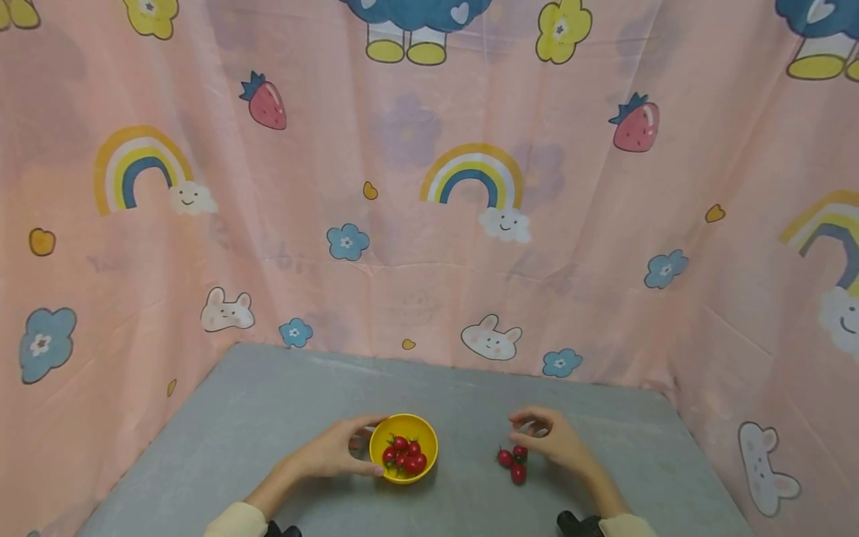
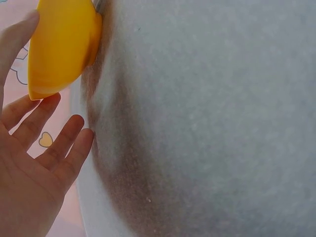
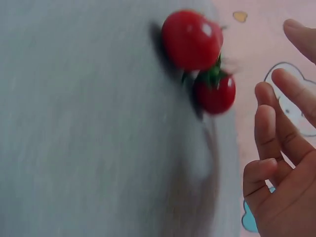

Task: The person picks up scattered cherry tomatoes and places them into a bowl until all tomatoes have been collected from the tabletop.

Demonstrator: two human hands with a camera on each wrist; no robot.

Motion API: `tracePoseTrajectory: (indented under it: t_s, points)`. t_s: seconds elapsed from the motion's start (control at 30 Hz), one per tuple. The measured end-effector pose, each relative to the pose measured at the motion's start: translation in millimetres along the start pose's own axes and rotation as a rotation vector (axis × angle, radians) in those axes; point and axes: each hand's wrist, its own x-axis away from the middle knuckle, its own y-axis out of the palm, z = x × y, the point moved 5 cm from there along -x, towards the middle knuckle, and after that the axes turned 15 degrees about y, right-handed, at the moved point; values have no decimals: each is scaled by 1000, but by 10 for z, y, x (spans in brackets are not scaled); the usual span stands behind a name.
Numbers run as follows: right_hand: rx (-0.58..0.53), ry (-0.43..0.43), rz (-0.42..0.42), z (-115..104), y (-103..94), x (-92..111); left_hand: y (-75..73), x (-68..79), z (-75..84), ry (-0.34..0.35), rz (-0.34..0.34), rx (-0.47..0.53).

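Note:
A small yellow bowl (image 1: 421,428) stands on the grey table and holds several red cherry tomatoes (image 1: 411,464) with green stems. My left hand (image 1: 333,450) grips this bowl from its left side; in the left wrist view the thumb and forefingers touch the bowl's rim (image 2: 61,49), while the other fingers stretch away from it. Three loose cherry tomatoes (image 1: 518,473) lie close together to the right of the bowl. Just above and beside them hovers my right hand (image 1: 555,441), fingers loosely bent and holding nothing. The right wrist view shows a gap between that hand (image 3: 289,153) and the tomatoes (image 3: 190,42).
The grey tabletop (image 1: 282,388) spreads around both hands. A pink printed curtain (image 1: 403,283) hangs behind the table and along its sides. Dark straps with devices (image 1: 579,524) sit on both wrists, below light sleeves (image 1: 238,520).

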Motion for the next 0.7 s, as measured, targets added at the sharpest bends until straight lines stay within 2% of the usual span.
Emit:
tracePoseTrajectory:
  t_s: [0.17,0.3,0.57,0.7]
  points:
    - [55,113,-22,62,-63,72,2,1,14,8,-3,5]
    - [86,160,-31,98,-71,96,2,7,18,8,-2,0]
    - [120,147,-50,201,-123,127,11,9,-28,2,-8,-6]
    - [125,92,-75,204,-189,136,5,8,-35,5,-7,-3]
